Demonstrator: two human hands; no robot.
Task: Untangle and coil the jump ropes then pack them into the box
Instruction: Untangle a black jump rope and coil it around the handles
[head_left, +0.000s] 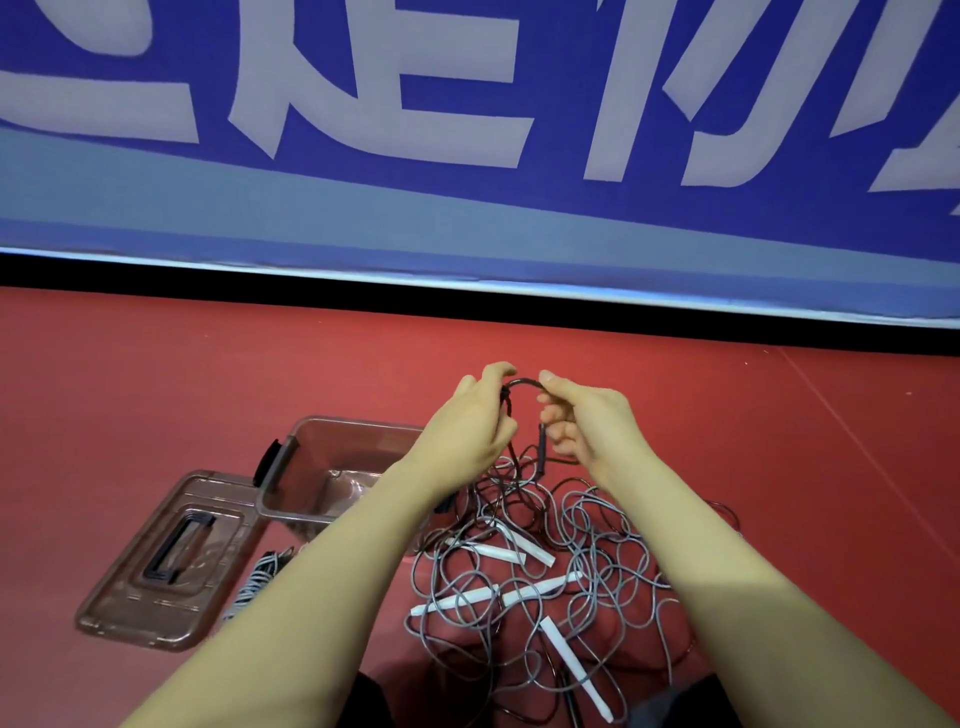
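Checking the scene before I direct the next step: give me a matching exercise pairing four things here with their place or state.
Things:
1. black rope
2. box
3. lid
4. white handles

Places or states:
A. lying flat on the floor, left of the box
B. held up between both hands
C. open, on the floor under the left forearm
D. scattered in the tangled pile of grey ropes

Pairs: 1-B, 2-C, 3-A, 4-D. The left hand and right hand both grip the black rope.
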